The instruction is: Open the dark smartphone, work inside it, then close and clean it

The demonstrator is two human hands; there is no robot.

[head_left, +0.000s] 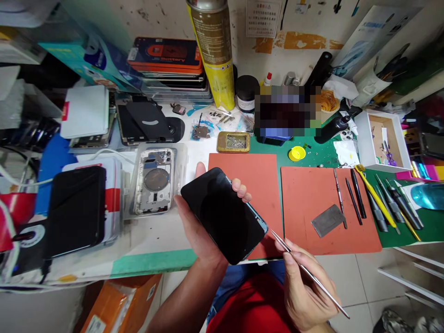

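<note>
My left hand grips a black smartphone, screen up and tilted, fingers curled over its far edge. It hangs above the front edge of the bench, over the left red mat. My right hand pinches a thin metal tool, tweezers or a probe. The tool's tip points up-left and nearly touches the phone's lower right corner.
A second red mat carries a grey metal plate and several hand tools. An opened phone housing lies left of my hands, another black phone further left. A tall spray can, a screw tin and stacked boxes stand behind.
</note>
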